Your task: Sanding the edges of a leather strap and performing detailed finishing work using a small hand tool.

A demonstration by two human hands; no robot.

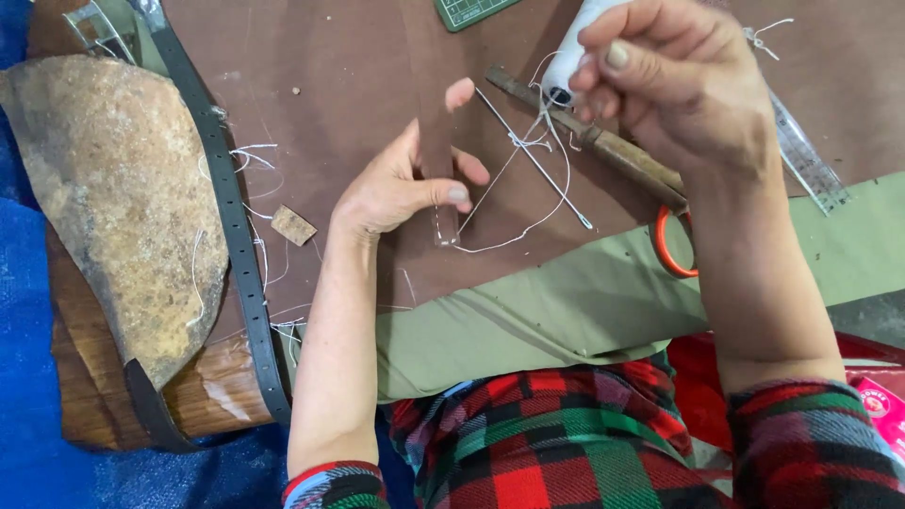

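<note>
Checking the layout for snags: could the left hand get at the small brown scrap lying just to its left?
Probably yes. The scrap lies bare on the brown sheet, nothing between it and the left hand, but that hand grips a brown strip and would have to let go.

Thread spool (pixel 577 47) top cut off; scissors (pixel 671 247) mostly hidden.
</note>
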